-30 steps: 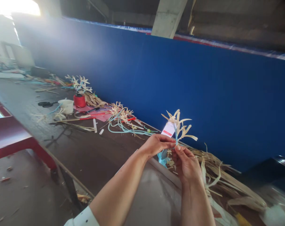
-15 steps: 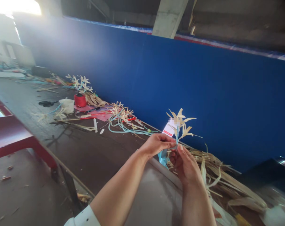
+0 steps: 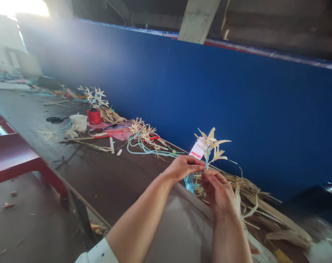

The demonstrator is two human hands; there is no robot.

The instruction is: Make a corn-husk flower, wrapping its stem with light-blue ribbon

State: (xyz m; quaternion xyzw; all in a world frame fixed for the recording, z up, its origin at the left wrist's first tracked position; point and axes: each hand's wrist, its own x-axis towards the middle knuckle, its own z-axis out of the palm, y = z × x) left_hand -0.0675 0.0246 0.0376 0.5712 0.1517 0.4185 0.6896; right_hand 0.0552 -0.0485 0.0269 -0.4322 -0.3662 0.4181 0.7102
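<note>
A pale dried-husk flower (image 3: 217, 144) stands upright between my hands, its petals spread above a stem wrapped in light blue. My left hand (image 3: 184, 168) is closed, pinching the stem just below the petals from the left. From below and the right, my right hand (image 3: 219, 188) is closed too, thumb and fingertips pressed at the stem's lower end. The lower tip is hidden by those fingers. Directly behind the flower is a white card (image 3: 196, 151) with a red band, and light blue material (image 3: 189, 185) shows under my left hand.
Loose dried husks (image 3: 275, 215) lie at the right. Along the blue partition (image 3: 237, 102) are light blue cords (image 3: 144, 150), other husk flowers (image 3: 142, 129), a red thread spool (image 3: 94, 116), a white cup (image 3: 78, 122) and black scissors (image 3: 56, 119). A red stool (image 3: 15, 153) stands left of the table.
My right hand's thumb and fingers have shifted their pinch at the stem's lower end. The flower has turned and leaned slightly right. My left hand stays in place.
</note>
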